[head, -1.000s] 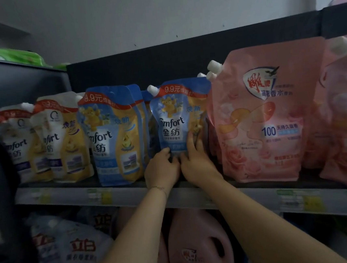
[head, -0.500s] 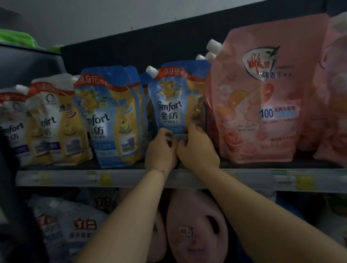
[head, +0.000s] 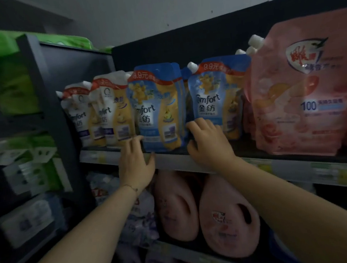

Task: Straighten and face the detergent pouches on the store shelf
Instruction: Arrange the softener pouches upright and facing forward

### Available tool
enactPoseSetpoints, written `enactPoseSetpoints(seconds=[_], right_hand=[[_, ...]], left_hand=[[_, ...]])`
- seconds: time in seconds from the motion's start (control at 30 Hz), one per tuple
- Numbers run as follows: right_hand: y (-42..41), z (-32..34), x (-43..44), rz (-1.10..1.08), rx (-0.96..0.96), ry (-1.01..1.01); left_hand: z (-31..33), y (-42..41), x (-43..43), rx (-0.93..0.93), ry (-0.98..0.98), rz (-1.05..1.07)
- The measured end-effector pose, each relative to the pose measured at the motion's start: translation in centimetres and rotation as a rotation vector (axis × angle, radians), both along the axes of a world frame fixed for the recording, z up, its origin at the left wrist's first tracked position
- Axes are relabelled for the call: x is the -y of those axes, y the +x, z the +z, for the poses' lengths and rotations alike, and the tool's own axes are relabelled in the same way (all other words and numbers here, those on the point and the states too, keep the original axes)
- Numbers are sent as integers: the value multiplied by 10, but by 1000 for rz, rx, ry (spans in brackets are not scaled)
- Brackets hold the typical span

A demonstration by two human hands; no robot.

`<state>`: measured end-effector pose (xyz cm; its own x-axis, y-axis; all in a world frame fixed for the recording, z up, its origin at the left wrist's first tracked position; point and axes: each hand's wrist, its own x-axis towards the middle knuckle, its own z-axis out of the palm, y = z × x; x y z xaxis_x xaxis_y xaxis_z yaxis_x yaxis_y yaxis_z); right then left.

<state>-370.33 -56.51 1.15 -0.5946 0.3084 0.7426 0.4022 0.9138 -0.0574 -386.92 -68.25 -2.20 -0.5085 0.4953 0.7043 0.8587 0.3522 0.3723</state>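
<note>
Left hand (head: 136,162) flat against one blue pouch (head: 157,107), right hand (head: 209,142) gripping the other blue pouch (head: 218,99): turn both fronts square to the shelf edge (head: 171,161).

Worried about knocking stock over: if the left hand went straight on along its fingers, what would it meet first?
Probably the bottom corner of the left blue-and-yellow plastic Comfort pouch; the left hand points up at it, though depth is unclear.

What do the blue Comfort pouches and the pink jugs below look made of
Blue Comfort pouches: probably soft plastic film, glossy; printed faces crease and catch light. Pink jugs: likely rigid moulded plastic, duller finish; rounded bodies with moulded-through handle holes.
</note>
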Motion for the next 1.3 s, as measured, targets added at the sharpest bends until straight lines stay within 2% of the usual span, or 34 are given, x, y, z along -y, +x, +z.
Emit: enactPoseSetpoints(seconds=[0.23,0.47,0.73,1.03,1.2,1.3], right_hand=[[-52,2,22,57,233,143],[-94,32,0,-108,383,229],[-117,56,-12,-114,544,63],[-120,57,-15,-217,562,84],[-120,54,-15,-279,536,163],[-114,58,-19,-281,514,193]], left_hand=[[12,-46,11,-66,-214,-7],[45,-79,-18,-272,-367,-30],[63,-111,-31,-377,-410,-184],[64,-122,-52,-499,-488,-140],[54,-130,-60,-547,-358,-159],[55,-124,-61,-541,-360,-146]])
